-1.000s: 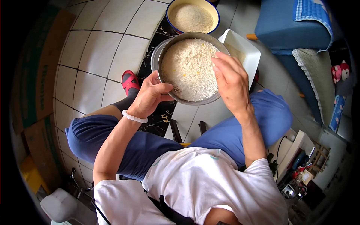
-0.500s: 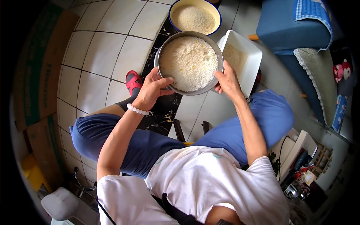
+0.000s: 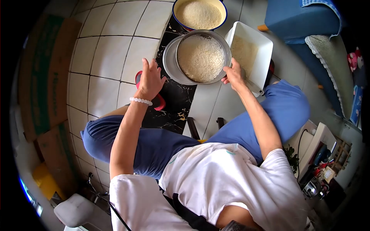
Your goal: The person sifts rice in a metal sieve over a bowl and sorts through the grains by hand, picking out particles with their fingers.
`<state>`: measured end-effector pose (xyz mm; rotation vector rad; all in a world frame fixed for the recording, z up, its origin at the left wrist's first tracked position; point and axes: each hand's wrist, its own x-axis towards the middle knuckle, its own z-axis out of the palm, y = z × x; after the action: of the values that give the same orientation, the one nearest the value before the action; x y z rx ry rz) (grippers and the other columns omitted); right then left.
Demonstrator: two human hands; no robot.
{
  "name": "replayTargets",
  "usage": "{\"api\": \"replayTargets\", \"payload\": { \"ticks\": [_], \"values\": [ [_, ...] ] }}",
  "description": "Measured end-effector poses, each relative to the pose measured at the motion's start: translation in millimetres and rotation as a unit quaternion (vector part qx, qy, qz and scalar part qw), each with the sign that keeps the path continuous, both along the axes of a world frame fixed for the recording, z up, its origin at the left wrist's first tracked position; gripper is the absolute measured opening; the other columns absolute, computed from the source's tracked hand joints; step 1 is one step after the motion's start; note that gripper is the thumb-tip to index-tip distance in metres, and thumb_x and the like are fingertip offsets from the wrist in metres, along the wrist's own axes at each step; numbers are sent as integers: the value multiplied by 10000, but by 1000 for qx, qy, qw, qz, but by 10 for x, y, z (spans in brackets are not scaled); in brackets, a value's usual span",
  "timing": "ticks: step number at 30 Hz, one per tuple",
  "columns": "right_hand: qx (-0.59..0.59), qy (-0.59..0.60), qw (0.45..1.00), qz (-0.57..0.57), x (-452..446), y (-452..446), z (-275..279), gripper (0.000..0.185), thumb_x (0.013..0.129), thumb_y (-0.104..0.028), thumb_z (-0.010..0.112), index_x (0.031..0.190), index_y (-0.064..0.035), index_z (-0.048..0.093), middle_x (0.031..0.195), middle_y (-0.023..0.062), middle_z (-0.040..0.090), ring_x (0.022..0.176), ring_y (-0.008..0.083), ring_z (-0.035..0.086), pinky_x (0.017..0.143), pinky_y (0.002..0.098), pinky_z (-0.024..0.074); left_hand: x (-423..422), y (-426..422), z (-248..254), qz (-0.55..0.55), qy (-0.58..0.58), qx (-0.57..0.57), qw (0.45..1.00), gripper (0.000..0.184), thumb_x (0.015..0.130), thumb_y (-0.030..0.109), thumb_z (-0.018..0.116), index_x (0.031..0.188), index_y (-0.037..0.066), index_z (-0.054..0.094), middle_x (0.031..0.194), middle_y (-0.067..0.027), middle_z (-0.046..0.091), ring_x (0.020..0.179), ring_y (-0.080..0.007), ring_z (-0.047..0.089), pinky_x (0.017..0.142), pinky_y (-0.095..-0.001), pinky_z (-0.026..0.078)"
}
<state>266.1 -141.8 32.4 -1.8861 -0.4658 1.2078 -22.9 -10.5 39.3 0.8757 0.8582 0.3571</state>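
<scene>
In the head view, my right hand (image 3: pixel 233 74) grips the right rim of a round metal sieve (image 3: pixel 226 50), thumb on top and fingers curled. The sieve contains white, coarse, damp-looking grains (image 3: pixel 200 57). Partly beneath it, to the left, is a pale grey round basin (image 3: pixel 169 63); the rest of the basin is hidden by the sieve. My left hand (image 3: pixel 151 79), with a white bead bracelet (image 3: pixel 141 101) on the wrist, is off the sieve. Its fingers are apart and nothing is in them, left of and below the basin.
A cream enamel basin (image 3: pixel 175 16) with a blue rim holds a heap of pale powder or grains. To the right stands a white rectangular tub (image 3: pixel 265 50) with pale contents, a metal handle (image 3: pixel 254 87) at its near end. A blue sofa (image 3: pixel 296 23) is at upper right.
My left hand has let go of the sieve and drawn away to the left. The sieve, in my right hand, has shifted right, uncovering the basin's left side.
</scene>
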Motion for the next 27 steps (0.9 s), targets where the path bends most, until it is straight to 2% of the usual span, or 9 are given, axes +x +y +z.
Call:
{"api": "replayTargets", "payload": {
  "ticks": [1, 3, 11, 15, 19, 21, 23, 26, 27],
  "values": [
    [2, 3, 1000, -6, -51, -7, 43, 361, 851, -10, 437, 1209, 5, 486, 839, 149, 624, 453, 181, 604, 341, 302, 469, -4, 34, 1, -66, 36, 101, 992, 930, 913, 738, 240, 1540, 108, -32, 1612, -86, -124, 1482, -279, -108, 1160, -543, -42],
    [15, -30, 999, 37, -206, -32, 136, 339, 853, -12, 432, 1186, 13, 487, 849, 160, 622, 458, 188, 605, 350, 303, 477, 68, -5, 119, 110, -25, -115, 987, 938, 906, 749, 241, 1540, 114, -33, 1605, -89, -150, 1476, -273, -144, 1158, -542, -52],
    [19, -31, 999, 1, -138, -54, 118, 368, 849, -25, 420, 1210, 12, 484, 868, 171, 633, 458, 205, 610, 368, 301, 496, 70, -54, 45, 124, -10, -125, 984, 921, 908, 746, 244, 1546, 118, 28, 1615, -86, -104, 1480, -265, -126, 1158, -546, -37],
    [-22, -8, 997, 69, -366, -71, 280, 373, 854, -19, 407, 1219, 8, 480, 883, 181, 637, 462, 198, 613, 367, 300, 498, 144, -194, -151, 37, -152, -217, 964, 858, 924, 726, 230, 1532, 125, 168, 1575, -68, 212, 1452, -238, 143, 1148, -563, 61],
    [7, -14, 1000, -14, -51, -40, 117, 395, 859, -22, 428, 1250, -23, 476, 850, 127, 613, 422, 157, 548, 324, 257, 440, 13, 22, -66, 176, 1, -154, 972, 910, 901, 753, 243, 1548, 141, 55, 1620, -91, -42, 1489, -269, -63, 1162, -543, -2],
    [8, -40, 999, -12, -129, -75, 184, 379, 864, -29, 428, 1240, -20, 472, 852, 130, 614, 426, 158, 551, 335, 257, 448, -42, 64, -180, 200, 17, -168, 965, 895, 908, 745, 230, 1548, 138, 78, 1620, -95, -10, 1489, -276, -38, 1163, -544, 7],
    [3, -31, 999, 44, -349, -100, 244, 309, 855, -9, 425, 1154, 28, 492, 856, 197, 647, 450, 198, 618, 359, 301, 503, 65, -122, -242, 38, -130, -181, 974, 886, 912, 741, 207, 1547, 136, 82, 1618, -107, -3, 1488, -291, -41, 1164, -546, 18],
    [-3, -40, 998, 49, -305, -85, 279, 311, 863, -6, 428, 1167, 27, 487, 814, 184, 646, 455, 201, 623, 360, 297, 504, -327, -7, -968, 40, -99, -59, 993, 741, 953, 655, 227, 1499, 154, 253, 1533, -86, 258, 1436, -274, 168, 1136, -567, 97],
    [15, -40, 999, 29, -170, -65, 263, 309, 864, -4, 430, 1167, 27, 485, 802, 181, 645, 454, 202, 622, 361, 298, 503, -256, 56, -737, 102, -60, -107, 987, 682, 961, 619, 259, 1466, 165, 332, 1510, -74, 320, 1414, -266, 221, 1127, -570, 115]
  ]
}}
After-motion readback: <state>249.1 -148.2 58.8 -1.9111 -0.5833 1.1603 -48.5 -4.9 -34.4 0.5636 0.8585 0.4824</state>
